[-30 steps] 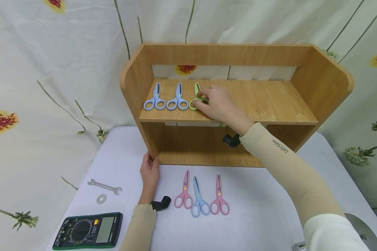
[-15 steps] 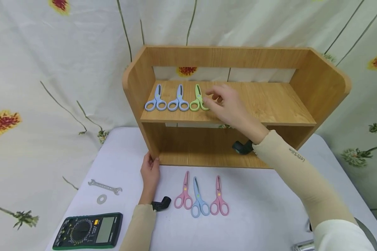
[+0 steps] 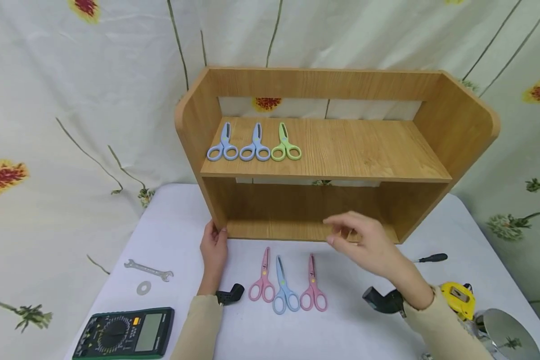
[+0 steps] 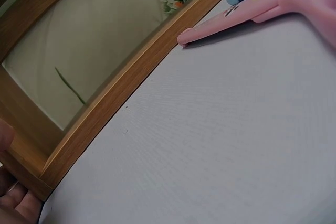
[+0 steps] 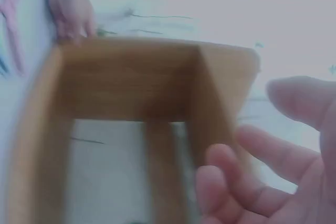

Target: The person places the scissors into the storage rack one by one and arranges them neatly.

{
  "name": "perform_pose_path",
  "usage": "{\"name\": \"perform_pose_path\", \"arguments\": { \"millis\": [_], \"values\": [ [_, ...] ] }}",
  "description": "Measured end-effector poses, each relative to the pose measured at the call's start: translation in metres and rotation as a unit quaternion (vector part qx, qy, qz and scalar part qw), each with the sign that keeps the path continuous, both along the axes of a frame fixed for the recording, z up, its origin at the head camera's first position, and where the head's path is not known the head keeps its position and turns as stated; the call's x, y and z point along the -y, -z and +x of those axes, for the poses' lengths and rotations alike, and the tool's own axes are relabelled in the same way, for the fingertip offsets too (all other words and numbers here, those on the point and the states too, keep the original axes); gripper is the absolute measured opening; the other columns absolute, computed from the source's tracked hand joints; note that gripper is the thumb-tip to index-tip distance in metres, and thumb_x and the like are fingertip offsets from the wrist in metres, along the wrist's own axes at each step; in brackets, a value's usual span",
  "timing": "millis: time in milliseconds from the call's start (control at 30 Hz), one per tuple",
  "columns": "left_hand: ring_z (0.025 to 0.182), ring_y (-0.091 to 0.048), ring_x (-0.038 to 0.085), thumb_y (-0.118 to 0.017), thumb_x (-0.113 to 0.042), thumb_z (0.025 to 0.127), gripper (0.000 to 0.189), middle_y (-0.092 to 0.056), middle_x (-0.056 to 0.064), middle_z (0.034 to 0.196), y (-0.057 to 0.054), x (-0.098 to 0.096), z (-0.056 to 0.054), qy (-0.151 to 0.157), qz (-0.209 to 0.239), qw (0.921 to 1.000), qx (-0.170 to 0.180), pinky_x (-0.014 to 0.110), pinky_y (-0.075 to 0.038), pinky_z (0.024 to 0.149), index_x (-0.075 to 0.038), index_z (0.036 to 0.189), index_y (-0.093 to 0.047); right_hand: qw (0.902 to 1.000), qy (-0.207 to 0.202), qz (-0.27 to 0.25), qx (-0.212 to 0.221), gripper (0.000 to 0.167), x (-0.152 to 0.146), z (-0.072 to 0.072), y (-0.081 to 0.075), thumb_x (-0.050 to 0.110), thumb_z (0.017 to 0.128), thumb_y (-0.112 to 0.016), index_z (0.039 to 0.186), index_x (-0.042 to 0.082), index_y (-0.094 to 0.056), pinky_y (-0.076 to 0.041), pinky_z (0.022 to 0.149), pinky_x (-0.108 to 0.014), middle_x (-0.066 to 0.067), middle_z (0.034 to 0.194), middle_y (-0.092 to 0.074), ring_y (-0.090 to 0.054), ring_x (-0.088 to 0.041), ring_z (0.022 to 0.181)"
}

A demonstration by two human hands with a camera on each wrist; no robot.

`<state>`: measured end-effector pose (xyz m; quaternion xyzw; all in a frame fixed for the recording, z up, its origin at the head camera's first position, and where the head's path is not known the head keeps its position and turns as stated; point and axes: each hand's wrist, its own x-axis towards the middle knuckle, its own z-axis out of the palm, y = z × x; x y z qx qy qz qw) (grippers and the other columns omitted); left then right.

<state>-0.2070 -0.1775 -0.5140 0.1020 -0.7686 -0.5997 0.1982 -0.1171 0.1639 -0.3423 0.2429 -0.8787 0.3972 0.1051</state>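
A two-tier wooden shelf (image 3: 324,172) stands on the table. My left hand (image 3: 213,255) holds its lower left corner; the left wrist view shows the thumb and fingers (image 4: 21,205) on either side of the panel. On the upper tier, two blue-violet scissors (image 3: 223,145) and green scissors (image 3: 286,146) lie in a row, blades toward the back. My right hand (image 3: 364,242) hovers by the shelf's lower front edge, fingers loosely bent and holding nothing. Below the shelf lie pink scissors (image 3: 262,280), light blue scissors (image 3: 285,290) and second pink scissors (image 3: 313,287).
On the left are a wrench (image 3: 148,270), a washer (image 3: 144,287) and a multimeter (image 3: 123,332). Right of my right hand lie a screwdriver (image 3: 433,258), a yellow tape measure (image 3: 459,300) and a round shiny metal disc (image 3: 513,332). A floral cloth (image 3: 94,100) hangs behind.
My right hand let go of the green scissors on the upper tier, then moved down and right to the shelf's lower front. The left hand stayed at the corner.
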Motion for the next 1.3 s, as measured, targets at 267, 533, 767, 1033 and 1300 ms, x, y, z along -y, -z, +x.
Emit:
{"name": "perform_pose_path", "arguments": {
  "millis": [267,533,767,1033,1300],
  "values": [
    [0.129,-0.062,0.035,-0.052,-0.005,0.101,0.043,-0.059,0.024,0.142,-0.004,0.002,0.000,0.006,-0.005,0.9999,0.010,0.049,-0.051,0.108,0.000,0.144,-0.052,0.9898,-0.055,-0.005,0.131,0.028,-0.006,0.028,0.082,0.016,0.094,-0.069,0.118,0.003,-0.071,-0.053,0.069,-0.021,0.005,0.091,-0.069,-0.056,0.001,0.080],
    [0.130,-0.061,0.037,-0.053,-0.007,0.102,0.043,-0.058,0.024,0.144,-0.003,0.004,-0.001,0.009,-0.006,0.9999,0.009,0.049,-0.050,0.109,-0.001,0.145,-0.052,0.9791,-0.079,-0.004,0.187,0.034,-0.016,0.023,0.095,0.020,0.096,-0.068,0.124,0.000,-0.067,-0.052,0.070,-0.021,0.001,0.092,-0.070,-0.056,0.000,0.078],
    [0.130,-0.061,0.037,-0.052,-0.007,0.102,0.043,-0.058,0.023,0.145,-0.001,0.002,0.001,0.005,-0.008,0.9999,0.011,0.050,-0.050,0.109,-0.002,0.145,-0.052,0.9760,-0.068,0.043,0.202,0.039,-0.007,0.020,0.121,0.022,0.093,-0.071,0.128,0.006,-0.067,-0.045,0.070,-0.021,-0.002,0.096,-0.063,-0.049,-0.003,0.080],
    [0.129,-0.062,0.035,-0.052,-0.009,0.103,0.043,-0.059,0.021,0.144,-0.001,0.000,0.002,0.005,-0.013,0.9999,0.009,0.049,-0.051,0.108,-0.004,0.146,-0.051,0.9836,-0.026,0.139,0.112,0.043,0.017,0.028,0.142,0.033,0.085,-0.078,0.123,0.013,-0.072,-0.038,0.064,-0.018,0.004,0.093,-0.056,-0.041,-0.001,0.076],
    [0.130,-0.061,0.035,-0.052,-0.011,0.104,0.044,-0.058,0.020,0.146,-0.002,0.000,0.003,0.007,-0.013,0.9997,0.021,0.047,-0.051,0.109,-0.004,0.147,-0.050,0.9847,-0.007,0.158,0.074,0.023,0.027,0.032,0.145,0.025,0.080,-0.083,0.100,0.017,-0.074,-0.034,0.062,-0.016,0.008,0.086,-0.054,-0.040,-0.001,0.074]
  ]
}}
